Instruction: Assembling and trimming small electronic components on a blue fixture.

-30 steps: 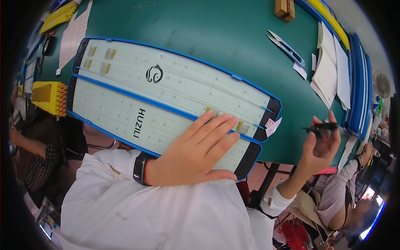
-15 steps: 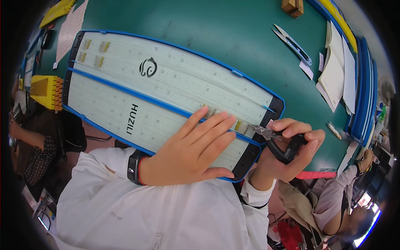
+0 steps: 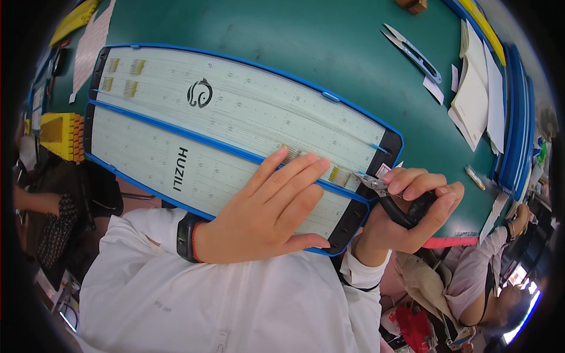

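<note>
A long blue-edged case (image 3: 253, 97) with two pale, marked panels lies across the table in front of me. My left hand (image 3: 265, 206) rests flat on it, fingers stretched out and spread, fingertips by a row of fine hooks or pins (image 3: 289, 154). In my right hand (image 3: 385, 232) is a pair of small pliers or cutters (image 3: 395, 213) with black handles. Their metal jaws lie at the case's right end, beside another cluster of yellowish fine hooks or pins (image 3: 339, 175). What sits between the jaws is too small to tell. Thin lines run along the upper panel.
Pale-blue thread snips (image 3: 415, 56) lie on the green table, near loose white papers (image 3: 471, 88). Blue cases (image 3: 515, 123) stand at the right edge, a wooden block (image 3: 412, 6) at the back. A yellow block (image 3: 59, 136) is at left. Another person (image 3: 477, 282) sits at lower right.
The whole view has shifted slightly, with the case a little further left in it. Both hands keep nearly the same pose, and the pliers stay at the case's right end.
</note>
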`<state>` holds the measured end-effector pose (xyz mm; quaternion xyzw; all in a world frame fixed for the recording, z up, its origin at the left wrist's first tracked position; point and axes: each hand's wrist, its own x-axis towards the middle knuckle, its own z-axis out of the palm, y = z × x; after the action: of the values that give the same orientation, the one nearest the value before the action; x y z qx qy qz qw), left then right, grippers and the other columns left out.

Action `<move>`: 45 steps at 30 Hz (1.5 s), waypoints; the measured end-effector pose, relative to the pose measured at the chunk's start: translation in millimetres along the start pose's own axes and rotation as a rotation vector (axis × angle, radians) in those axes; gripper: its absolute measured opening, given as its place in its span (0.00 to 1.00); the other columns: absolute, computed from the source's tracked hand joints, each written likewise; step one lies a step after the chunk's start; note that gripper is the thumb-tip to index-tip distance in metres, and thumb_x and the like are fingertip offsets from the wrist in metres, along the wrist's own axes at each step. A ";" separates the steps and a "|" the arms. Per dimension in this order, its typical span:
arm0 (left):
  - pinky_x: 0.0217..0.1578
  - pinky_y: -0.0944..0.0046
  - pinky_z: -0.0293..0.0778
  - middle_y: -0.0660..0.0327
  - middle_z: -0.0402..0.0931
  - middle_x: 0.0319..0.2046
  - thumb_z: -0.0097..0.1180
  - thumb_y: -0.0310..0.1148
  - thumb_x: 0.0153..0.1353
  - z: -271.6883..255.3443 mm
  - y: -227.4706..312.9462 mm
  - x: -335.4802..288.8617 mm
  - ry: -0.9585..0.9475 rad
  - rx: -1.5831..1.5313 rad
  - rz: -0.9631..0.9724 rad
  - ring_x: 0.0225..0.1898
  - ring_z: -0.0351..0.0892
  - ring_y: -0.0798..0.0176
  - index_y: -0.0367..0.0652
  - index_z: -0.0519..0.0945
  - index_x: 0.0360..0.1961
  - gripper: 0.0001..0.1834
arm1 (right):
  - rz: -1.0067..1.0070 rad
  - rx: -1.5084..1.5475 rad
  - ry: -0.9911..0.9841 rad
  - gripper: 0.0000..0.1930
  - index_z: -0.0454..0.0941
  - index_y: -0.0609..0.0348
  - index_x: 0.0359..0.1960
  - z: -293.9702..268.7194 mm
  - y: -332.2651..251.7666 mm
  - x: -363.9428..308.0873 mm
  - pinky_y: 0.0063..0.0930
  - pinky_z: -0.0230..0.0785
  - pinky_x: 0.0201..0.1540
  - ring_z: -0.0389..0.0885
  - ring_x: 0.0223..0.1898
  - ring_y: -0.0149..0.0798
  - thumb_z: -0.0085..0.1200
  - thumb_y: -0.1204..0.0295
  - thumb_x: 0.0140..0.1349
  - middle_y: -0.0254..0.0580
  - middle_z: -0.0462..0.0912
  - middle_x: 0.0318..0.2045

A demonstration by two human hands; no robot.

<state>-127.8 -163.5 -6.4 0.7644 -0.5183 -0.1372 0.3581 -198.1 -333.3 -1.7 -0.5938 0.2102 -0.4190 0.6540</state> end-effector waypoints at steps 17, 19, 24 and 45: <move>0.61 0.40 0.58 0.44 0.70 0.57 0.61 0.57 0.51 0.0 -0.1 -1.7 -0.015 0.080 0.031 0.61 0.67 0.44 0.37 0.68 0.44 0.34 | -0.082 -0.084 0.086 0.09 0.58 0.54 0.34 9.3 3.0 -2.0 0.30 0.68 0.23 0.69 0.17 0.35 0.33 0.64 0.68 0.38 0.64 0.18; 0.61 0.40 0.58 0.44 0.70 0.57 0.60 0.57 0.52 -0.2 0.1 -2.3 -0.013 0.089 0.029 0.61 0.67 0.44 0.37 0.68 0.44 0.34 | -0.092 -0.085 0.063 0.09 0.59 0.54 0.34 8.2 3.1 -2.1 0.30 0.69 0.23 0.69 0.17 0.35 0.33 0.64 0.68 0.38 0.64 0.18; 0.61 0.40 0.58 0.44 0.70 0.57 0.58 0.57 0.53 -0.6 -0.1 -2.4 -0.015 0.099 0.030 0.60 0.67 0.45 0.37 0.68 0.44 0.33 | -0.097 -0.090 0.023 0.10 0.58 0.54 0.34 5.5 3.6 -2.1 0.31 0.69 0.25 0.70 0.18 0.34 0.31 0.62 0.70 0.37 0.64 0.18; 0.62 0.40 0.55 0.45 0.70 0.57 0.62 0.58 0.50 2.1 1.9 -2.1 -0.016 0.089 0.014 0.62 0.67 0.47 0.41 0.67 0.36 0.31 | -0.074 -0.046 -0.030 0.09 0.56 0.54 0.33 8.6 3.0 -0.2 0.33 0.69 0.25 0.69 0.18 0.35 0.33 0.66 0.71 0.40 0.65 0.19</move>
<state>-131.3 -162.8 -6.9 0.7749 -0.5320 -0.1176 0.3205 -190.7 -328.1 -2.8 -0.6223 0.1877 -0.4290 0.6273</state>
